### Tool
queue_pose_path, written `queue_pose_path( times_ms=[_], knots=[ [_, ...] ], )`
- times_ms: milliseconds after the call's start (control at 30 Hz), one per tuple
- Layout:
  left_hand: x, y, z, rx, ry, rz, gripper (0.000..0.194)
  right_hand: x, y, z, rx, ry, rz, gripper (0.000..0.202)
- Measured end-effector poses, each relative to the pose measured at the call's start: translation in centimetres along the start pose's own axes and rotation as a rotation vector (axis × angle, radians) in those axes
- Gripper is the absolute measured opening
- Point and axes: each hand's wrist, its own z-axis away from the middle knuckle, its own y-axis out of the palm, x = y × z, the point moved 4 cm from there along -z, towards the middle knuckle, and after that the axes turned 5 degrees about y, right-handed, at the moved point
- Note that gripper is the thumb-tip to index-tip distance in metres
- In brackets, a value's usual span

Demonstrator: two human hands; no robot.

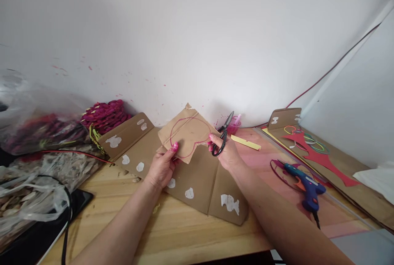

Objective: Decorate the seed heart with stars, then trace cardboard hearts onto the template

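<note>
A small piece of cardboard (188, 137) with a rounded, heart-like outline drawn in pink marker is held up over the table. My left hand (163, 167) is closed on its lower left edge, thumb on top. At its right edge, my right hand (226, 152) pinches the piece between thumb and fingers. Black-handled scissors (224, 135) hang in that same hand, blades pointing up and away from the cardboard. A notch shows at the lower right, beside the pink line. Beneath both hands lies a larger folded cardboard sheet (197, 179) with torn white patches.
A blue glue gun (308, 187) lies at right, near red cut shapes (323, 162) on more cardboard. Behind the scissors are a pink cup (234, 124) and a yellow strip (246, 142). Magenta yarn (106, 116) and plastic bags (46, 113) crowd the left.
</note>
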Motion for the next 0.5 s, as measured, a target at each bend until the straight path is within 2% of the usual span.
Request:
queue_pose_path(
  times_ms=[133, 267, 400, 500],
  knots=[
    [-0.4, -0.5, -0.1, -0.043, 0.041, -0.018, 0.045, 0.2, -0.1, 0.0, 0.013, -0.022, 0.031, 0.043],
    [-1.8, -0.6, -0.6, -0.091, 0.058, -0.010, 0.037, 0.8, -0.3, -0.1, 0.013, -0.042, 0.057, 0.044],
    [-3.2, 0.9, -1.3, -0.135, 0.060, 0.049, 0.016, 0.9, 0.2, 0.4, 0.000, -0.055, 0.059, 0.043],
    [-3.1, 2.3, -1.6, -0.134, 0.014, 0.079, 0.006, 0.7, 0.8, 0.8, -0.026, -0.073, 0.036, 0.044]
  ],
)
